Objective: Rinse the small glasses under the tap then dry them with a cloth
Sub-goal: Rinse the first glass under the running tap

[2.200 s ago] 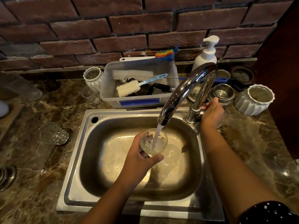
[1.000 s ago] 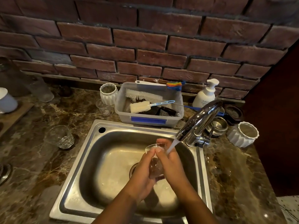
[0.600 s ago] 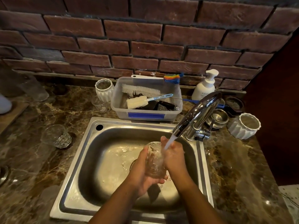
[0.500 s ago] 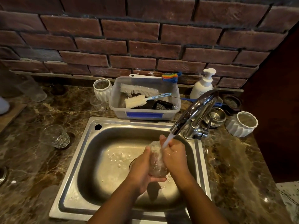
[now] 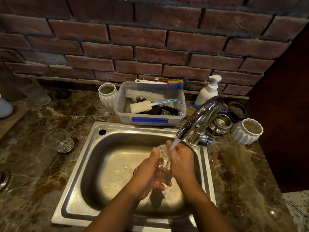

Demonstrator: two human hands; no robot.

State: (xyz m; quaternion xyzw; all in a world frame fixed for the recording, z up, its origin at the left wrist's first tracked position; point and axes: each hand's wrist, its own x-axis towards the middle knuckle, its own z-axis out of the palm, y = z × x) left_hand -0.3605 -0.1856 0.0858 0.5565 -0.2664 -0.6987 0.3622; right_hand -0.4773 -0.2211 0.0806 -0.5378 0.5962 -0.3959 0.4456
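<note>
A small clear glass [image 5: 163,162] is held over the steel sink [image 5: 107,164] between both my hands. My left hand [image 5: 147,173] cups it from the left and below. My right hand [image 5: 181,162] presses on it from the right. Water runs from the chrome tap [image 5: 199,116] onto the glass rim and my right fingers. A second cut glass [image 5: 58,140] stands on the marble counter left of the sink. A third small glass [image 5: 103,108] stands behind it by a white ribbed cup. I see no cloth.
A plastic tub [image 5: 150,120] with brushes sits behind the sink. A soap pump bottle [image 5: 208,91] stands at the brick wall. Steel bowls [image 5: 221,123] and a white ribbed cup [image 5: 247,131] are right of the tap. Another white ribbed cup [image 5: 107,93] is left of the tub.
My right hand left the tap handle and joined the left on the glass. The glass has been tipped and turned under the running water. The camera view shifted slightly.
</note>
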